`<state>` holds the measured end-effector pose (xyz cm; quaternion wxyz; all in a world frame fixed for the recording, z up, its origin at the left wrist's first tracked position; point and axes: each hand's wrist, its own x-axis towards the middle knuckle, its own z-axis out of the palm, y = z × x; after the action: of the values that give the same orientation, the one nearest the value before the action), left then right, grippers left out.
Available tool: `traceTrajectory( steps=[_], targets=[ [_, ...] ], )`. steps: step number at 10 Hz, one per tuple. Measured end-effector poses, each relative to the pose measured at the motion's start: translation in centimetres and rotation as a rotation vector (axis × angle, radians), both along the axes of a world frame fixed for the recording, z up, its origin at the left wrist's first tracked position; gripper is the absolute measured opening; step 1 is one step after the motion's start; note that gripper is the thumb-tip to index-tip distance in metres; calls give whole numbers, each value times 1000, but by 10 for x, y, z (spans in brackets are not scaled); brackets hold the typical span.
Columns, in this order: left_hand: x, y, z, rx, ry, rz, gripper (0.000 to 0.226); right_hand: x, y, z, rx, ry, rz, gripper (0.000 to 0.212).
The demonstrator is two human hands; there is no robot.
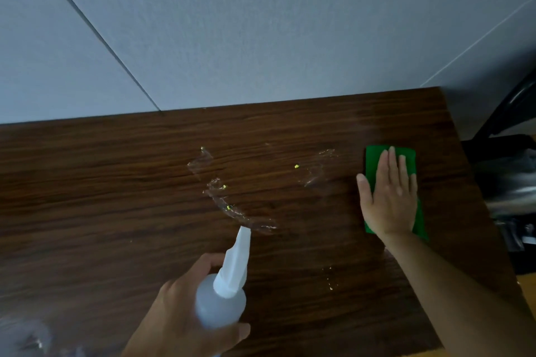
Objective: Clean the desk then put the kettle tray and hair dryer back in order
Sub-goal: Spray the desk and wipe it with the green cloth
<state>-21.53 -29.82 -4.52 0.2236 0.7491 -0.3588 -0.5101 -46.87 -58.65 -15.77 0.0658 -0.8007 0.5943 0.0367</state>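
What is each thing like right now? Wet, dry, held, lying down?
Desk: wet streaks and yellow specks on it.
Bottle: tilted, nozzle toward the streaks.
Cloth: flat on the desk.
Left hand: grips the bottle.
Right hand: flat, pressing the cloth.

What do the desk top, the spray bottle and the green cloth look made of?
Desk top: dark wood or wood-look laminate, smooth, slightly glossy; straight grain lines, liquid pooling on it. Spray bottle: milky translucent plastic, matte. Green cloth: flat, thin, matte, likely microfibre or a scouring pad; the look leaves it open.
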Motion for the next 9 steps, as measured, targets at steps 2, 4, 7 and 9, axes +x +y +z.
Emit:
traceTrajectory(
  steps=[2,4,7,9],
  targets=[
    [7,8,-26,-80,12,-26,81,69,-5,-3,-5,-49,99,86],
    [17,19,-35,-86,-17,-2,83,136,54,0,89,-101,359,78],
    [27,27,-34,-52,-58,26,82,158,172,11,218,-189,598,71],
    [16,17,-19,-30,-10,69,81,133,100,6,143,-138,483,67]
  ],
)
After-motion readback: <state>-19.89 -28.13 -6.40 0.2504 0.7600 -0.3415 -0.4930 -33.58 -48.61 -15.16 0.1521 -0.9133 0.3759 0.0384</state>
